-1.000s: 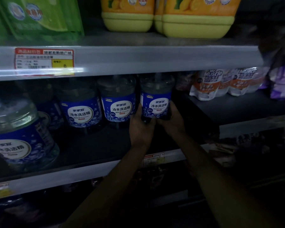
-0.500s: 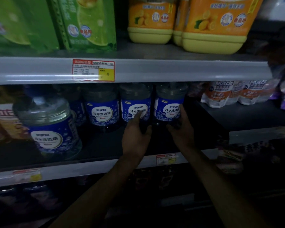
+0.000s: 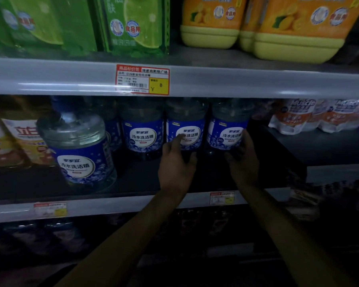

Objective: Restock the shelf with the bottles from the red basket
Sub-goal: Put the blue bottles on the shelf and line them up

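Several clear bottles with blue labels stand on the dark middle shelf (image 3: 133, 181). The rightmost bottle (image 3: 226, 129) is held low down by my right hand (image 3: 243, 160), fingers curled round its right side and thumb at the front. My left hand (image 3: 175, 164) reaches to the bottle beside it (image 3: 190, 121), with a straight index finger touching its label. Further left in the row stands another bottle (image 3: 142, 133). One bottle (image 3: 79, 154) stands alone nearer the front edge at the left. The red basket is not in view.
Green refill packs (image 3: 133, 25) and yellow-orange jugs (image 3: 294, 27) fill the shelf above, which carries a price tag (image 3: 142, 79). White-and-orange pouches (image 3: 311, 117) lie at the right, yellow cartons (image 3: 19, 139) at the left. Bare dark shelf lies in front of the bottle row.
My left hand has left the rightmost bottle and gone to its left neighbour, while the right hand stays on the rightmost one. The view has swung so the shelf sits further right.
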The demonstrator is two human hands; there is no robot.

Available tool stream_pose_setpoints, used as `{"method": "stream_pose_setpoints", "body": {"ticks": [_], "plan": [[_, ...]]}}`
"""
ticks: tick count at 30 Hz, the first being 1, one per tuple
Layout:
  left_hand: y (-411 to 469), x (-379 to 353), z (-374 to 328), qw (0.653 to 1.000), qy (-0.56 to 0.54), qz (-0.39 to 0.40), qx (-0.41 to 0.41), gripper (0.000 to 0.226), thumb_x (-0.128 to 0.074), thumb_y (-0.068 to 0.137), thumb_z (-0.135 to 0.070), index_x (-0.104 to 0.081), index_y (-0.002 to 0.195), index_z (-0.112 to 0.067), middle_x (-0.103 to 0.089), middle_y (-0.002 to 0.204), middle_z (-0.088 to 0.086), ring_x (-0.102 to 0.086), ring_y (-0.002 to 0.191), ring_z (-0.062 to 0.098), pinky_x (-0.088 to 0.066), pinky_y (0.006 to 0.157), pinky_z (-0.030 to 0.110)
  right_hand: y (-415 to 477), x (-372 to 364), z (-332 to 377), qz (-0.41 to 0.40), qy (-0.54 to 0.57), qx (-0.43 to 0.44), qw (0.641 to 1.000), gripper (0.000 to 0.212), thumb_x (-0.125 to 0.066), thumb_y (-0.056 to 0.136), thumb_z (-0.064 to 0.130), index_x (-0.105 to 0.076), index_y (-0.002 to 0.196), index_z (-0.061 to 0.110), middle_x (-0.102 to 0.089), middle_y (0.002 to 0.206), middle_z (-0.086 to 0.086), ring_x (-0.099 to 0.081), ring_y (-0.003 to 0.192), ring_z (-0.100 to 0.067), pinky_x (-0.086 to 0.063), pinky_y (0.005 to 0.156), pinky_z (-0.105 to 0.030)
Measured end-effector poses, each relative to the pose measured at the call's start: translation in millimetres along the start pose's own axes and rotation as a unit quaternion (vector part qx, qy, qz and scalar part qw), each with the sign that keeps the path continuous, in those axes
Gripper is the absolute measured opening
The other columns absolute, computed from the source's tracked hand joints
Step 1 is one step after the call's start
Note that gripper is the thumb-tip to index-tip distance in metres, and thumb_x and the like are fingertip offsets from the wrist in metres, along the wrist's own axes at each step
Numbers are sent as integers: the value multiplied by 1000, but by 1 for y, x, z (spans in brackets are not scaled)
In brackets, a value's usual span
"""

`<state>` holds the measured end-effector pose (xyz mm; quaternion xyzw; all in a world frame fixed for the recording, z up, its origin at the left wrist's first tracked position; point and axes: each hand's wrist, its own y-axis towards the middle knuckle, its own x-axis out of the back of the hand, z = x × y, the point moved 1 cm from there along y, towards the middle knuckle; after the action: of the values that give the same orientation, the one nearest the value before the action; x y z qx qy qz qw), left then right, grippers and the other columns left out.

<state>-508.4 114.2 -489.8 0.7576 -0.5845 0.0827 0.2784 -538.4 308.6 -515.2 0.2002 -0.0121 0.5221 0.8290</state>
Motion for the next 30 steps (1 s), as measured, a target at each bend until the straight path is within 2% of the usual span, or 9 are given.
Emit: {"method": "stream_pose_setpoints", "body": {"ticks": [2, 5, 10, 14, 15, 18, 21, 26, 30], "plan": [[0, 1, 1, 1000, -9, -1, 5, 62, -71, 96, -27, -43, 152, -26, -42, 152, 4, -52, 132, 22, -44, 92, 26, 2, -1, 0, -23, 10, -1, 1000, 86, -78, 82, 1, -39, 154, 28, -60, 141, 4, -61, 123, -15, -55, 99, -34], [1, 3, 1, 1000, -20, -3, 17, 65, -72, 96, -26, -40, 153, -24, -41, 153, 3, -52, 131, 19, -41, 92, 24, 2, -5, 4, -36, 3, 7, 999, 82, -84, 79, 8, -45, 149, 21, -61, 134, 8, -59, 120, -11, -46, 86, -8], [2, 3, 2, 998, -49, -3, 45, 71, -73, 96, -24, -35, 156, -23, -41, 155, 3, -50, 133, 18, -39, 95, 22, 4, -13, 4, -50, 22, -20, 998, 88, -88, 74, 11, -44, 150, 18, -61, 135, 4, -54, 118, -6, -46, 91, -15], [5, 0, 6, 997, -56, -6, 60, 75, -73, 95, -25, -32, 158, -22, -41, 156, 5, -48, 137, 22, -43, 99, 29, 5, -16, 1, -69, 2, -8, 998, 90, -89, 72, 10, -45, 151, 15, -58, 125, 11, -53, 113, -1, -39, 76, 5], [6, -1, 7, 996, -58, -8, 62, 76, -73, 95, -24, -31, 158, -22, -41, 156, 5, -48, 137, 22, -43, 101, 30, 5, -17, 1, -74, -2, -6, 997, 91, -89, 73, 10, -45, 152, 15, -58, 126, 12, -52, 112, 0, -40, 79, 4], [9, -4, 11, 996, -58, -21, 69, 77, -74, 95, -24, -31, 158, -21, -42, 155, 6, -48, 137, 22, -42, 100, 28, 7, -19, 0, -87, -18, -14, 996, 90, -89, 75, 18, -44, 153, 21, -63, 138, 3, -56, 119, -7, -48, 93, -17], [13, -7, 12, 995, -52, -38, 71, 75, -74, 94, -25, -33, 157, -21, -45, 152, 7, -50, 136, 24, -45, 104, 34, 9, -20, 1, -85, -27, -24, 996, 89, -87, 76, 17, -44, 153, 23, -62, 140, 2, -50, 116, 0, -37, 80, -1], [14, -9, 11, 994, -33, -53, 89, 75, -73, 94, -32, -33, 157, -23, -45, 153, 6, -53, 134, 27, -48, 104, 42, 9, -21, 1, -82, -40, -25, 995, 90, -88, 75, 19, -44, 153, 24, -65, 136, 1, -55, 114, -3, -43, 88, -16], [14, -10, 8, 993, -30, -59, 99, 75, -73, 95, -33, -33, 157, -24, -44, 155, 6, -54, 134, 27, -48, 104, 44, 10, -23, 3, -71, -53, -30, 996, 88, -89, 75, 19, -46, 152, 22, -66, 135, 0, -59, 112, -5, -37, 75, 2]]}}
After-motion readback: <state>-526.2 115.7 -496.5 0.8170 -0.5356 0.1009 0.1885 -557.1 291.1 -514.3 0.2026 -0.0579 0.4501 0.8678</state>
